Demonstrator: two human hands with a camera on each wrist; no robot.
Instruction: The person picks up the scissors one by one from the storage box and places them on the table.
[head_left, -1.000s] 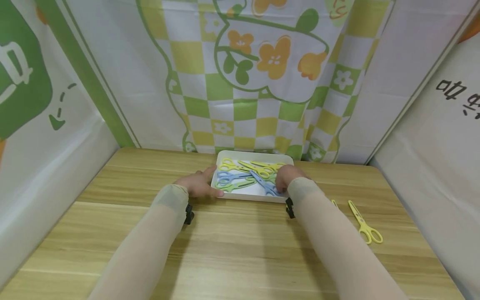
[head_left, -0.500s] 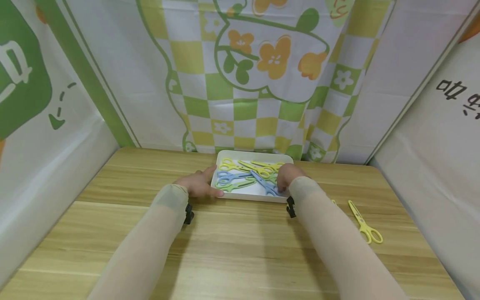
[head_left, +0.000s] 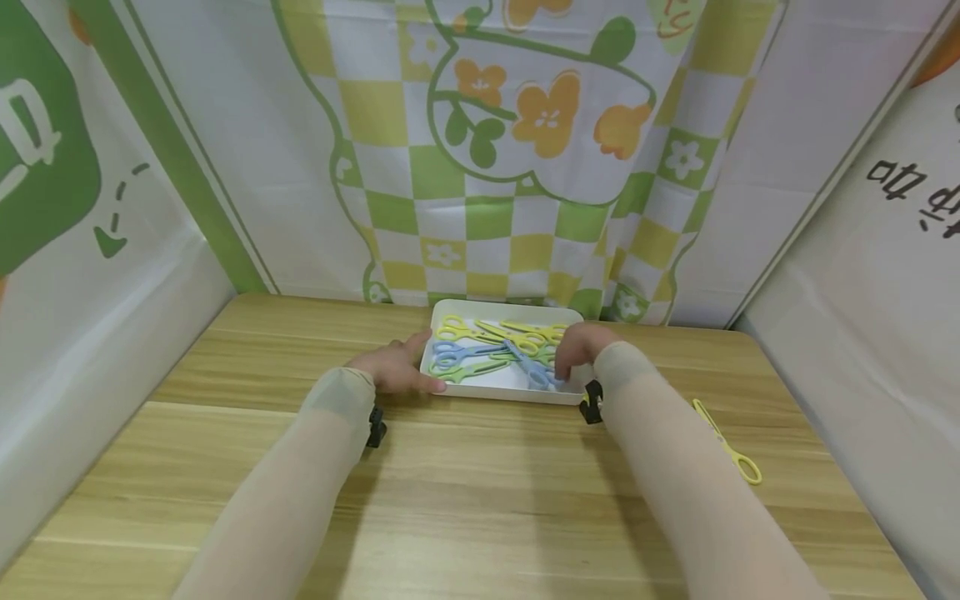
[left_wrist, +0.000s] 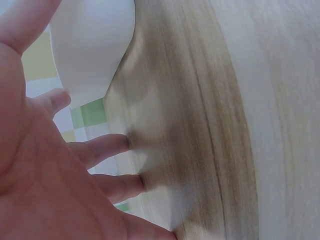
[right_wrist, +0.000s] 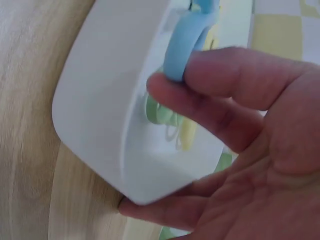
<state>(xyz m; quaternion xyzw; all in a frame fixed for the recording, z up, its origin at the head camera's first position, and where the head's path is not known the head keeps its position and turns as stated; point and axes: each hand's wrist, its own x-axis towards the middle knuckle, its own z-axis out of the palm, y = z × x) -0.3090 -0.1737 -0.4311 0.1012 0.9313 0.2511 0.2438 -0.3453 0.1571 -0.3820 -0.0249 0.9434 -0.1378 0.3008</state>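
Observation:
A white tray [head_left: 491, 393] near the back of the table holds several pairs of yellow, blue and green scissors. My left hand [head_left: 397, 369] is at its left end, thumb near the front corner. In the left wrist view the left fingers [left_wrist: 112, 144] are spread and fairly straight beside the tray wall [left_wrist: 92, 50]. At the tray's right end, my right hand [head_left: 583, 346] pinches a handle loop of blue scissors [right_wrist: 180, 47] between thumb and index finger. Its other fingers reach around the tray's outside corner. The blades lie over other scissors.
Yellow scissors [head_left: 742, 467] lie on the wooden table [head_left: 465, 500] at the right, partly behind my right forearm. A checked, flowered curtain [head_left: 491, 217] hangs just behind the tray. White printed panels [head_left: 862, 333] bound the sides.
My right hand has risen slightly, raising the handle end of the blue scissors. The right forearm has shifted right and covers more of the yellow scissors on the table. My left hand stays put.

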